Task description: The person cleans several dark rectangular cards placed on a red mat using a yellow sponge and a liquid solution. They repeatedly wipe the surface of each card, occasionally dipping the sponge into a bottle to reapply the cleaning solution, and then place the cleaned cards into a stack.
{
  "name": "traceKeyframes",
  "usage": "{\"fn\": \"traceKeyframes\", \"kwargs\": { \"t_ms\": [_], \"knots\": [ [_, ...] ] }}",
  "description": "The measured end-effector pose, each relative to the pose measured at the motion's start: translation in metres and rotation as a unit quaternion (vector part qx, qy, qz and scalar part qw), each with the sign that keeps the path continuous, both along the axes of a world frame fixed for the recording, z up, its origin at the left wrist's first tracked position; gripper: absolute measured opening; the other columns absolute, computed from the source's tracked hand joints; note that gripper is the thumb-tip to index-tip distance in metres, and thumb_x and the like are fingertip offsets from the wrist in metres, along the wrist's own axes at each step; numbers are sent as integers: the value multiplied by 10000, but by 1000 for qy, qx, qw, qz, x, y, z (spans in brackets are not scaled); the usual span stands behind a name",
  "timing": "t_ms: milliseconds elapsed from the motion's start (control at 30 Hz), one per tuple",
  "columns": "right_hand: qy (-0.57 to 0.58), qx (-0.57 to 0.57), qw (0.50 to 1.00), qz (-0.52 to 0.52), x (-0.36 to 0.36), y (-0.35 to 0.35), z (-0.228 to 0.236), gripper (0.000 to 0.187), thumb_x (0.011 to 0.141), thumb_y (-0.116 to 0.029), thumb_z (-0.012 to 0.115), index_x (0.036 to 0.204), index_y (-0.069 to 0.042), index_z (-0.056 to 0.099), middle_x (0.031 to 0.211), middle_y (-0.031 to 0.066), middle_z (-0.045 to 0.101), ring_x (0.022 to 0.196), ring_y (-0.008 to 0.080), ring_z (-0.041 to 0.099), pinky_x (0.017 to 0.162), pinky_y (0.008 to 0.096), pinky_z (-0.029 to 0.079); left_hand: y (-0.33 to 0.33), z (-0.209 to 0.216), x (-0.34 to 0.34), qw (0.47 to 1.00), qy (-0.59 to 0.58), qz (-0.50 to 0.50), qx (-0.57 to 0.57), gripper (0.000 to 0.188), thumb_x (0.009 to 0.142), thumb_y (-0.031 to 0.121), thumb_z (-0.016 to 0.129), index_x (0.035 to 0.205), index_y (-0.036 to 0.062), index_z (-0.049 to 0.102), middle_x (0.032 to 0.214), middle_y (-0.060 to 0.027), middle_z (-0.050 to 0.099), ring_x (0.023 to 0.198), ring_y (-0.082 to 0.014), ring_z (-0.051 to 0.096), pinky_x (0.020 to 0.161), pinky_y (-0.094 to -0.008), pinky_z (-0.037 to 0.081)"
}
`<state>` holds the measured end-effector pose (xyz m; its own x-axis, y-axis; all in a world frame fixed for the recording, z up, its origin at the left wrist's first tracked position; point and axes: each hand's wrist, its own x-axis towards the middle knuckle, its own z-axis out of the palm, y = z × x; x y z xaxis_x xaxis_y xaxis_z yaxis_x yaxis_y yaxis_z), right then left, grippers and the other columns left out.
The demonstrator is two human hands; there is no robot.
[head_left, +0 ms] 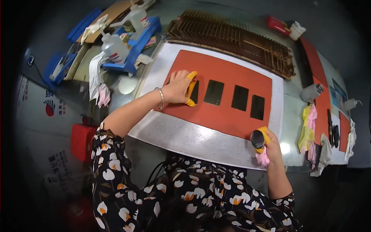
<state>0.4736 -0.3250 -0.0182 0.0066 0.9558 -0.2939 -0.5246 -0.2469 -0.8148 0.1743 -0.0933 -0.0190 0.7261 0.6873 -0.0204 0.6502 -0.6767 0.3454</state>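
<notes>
Where the white board [193,139] comes nearest the wearer, we find the right hand [273,146] by its right corner, fingers curled around a round dark piece [257,139], with a pink cloth [262,158] hanging beneath. The piece's flat face is turned up and left.

Farther in, on the orange mat [216,120], we note the key relation: the leftmost dark panel [195,92] lies partly under the left hand [177,88], well apart from the right hand, to its upper left. Its long axis runs away from the wearer; the left hand is clearly the nearer. That hand comes in from the left, palm down, thumb and forefinger in orange finger covers, spread wide toward the panel's near and far ends. We cannot tell whether it grips or merely touches.

To its right we count a second panel [214,92], a third panel [240,98] and a fourth panel [257,107], similarly oriented. Beyond the mat we record a slotted brown rack [228,38].
</notes>
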Motion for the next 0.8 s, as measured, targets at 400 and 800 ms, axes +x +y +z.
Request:
{"fn": "traceKeyframes", "kwargs": {
  "t_ms": [400, 800],
  "knots": [
    [-427, 128, 882, 148, -43, 81, 31, 140, 875, -141, 576, 885, -2, 560, 690, 34, 577, 577, 72, 494, 535, 229, 389, -52, -20, -93, 957, -183, 214, 75, 698, 759, 176, 721, 1340, 9, 373, 1253, -194, 497, 1138, -351, 479, 988, -373, 361],
    [-380, 70, 896, 220, -129, 194, 34, 104, 893, -112, 584, 868, -14, 560, 718, 14, 556, 579, 60, 469, 519, 233, 393, 18, -7, -84, 993, -102, -52, -7, 908, 563, 223, 803, 1329, -8, 375, 1301, -169, 420, 1264, -320, 331, 1039, -412, 253]
  ]
}}
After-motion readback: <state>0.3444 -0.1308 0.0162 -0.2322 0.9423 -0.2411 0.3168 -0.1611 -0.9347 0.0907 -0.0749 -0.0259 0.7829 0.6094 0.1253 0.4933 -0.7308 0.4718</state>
